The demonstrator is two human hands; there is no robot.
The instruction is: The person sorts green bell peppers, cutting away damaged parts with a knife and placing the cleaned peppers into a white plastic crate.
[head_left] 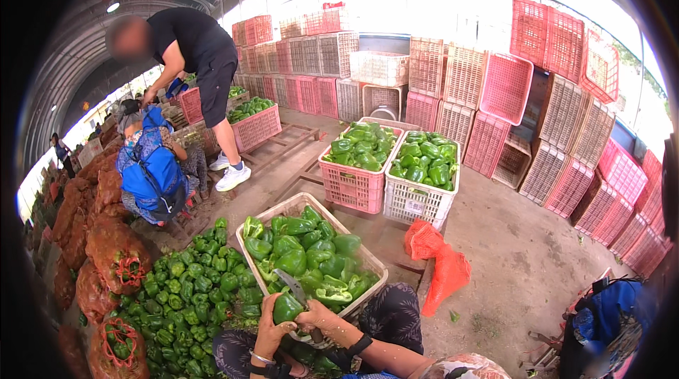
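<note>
A green bell pepper [286, 307] sits in my left hand [266, 335], whose fingers are wrapped round its left side. My right hand [322, 317] is closed on a knife, its handle hidden by the fingers. The knife's blade [291, 284] points up and to the left, just above the pepper. Both hands are at the near edge of a pale crate [376, 266] filled with green peppers [291, 254]; a few in it show cut, pale insides. Left of the crate lies a large heap of loose green peppers [185, 301].
Two full crates, one pink [351, 188] and one white [417, 202], stand beyond mine. Orange netting [445, 269] lies to their near right. Filled mesh sacks [117, 255] line the left. A crouching person [152, 174] and a bending person [201, 46] are ahead; stacked crates [463, 124] form a wall.
</note>
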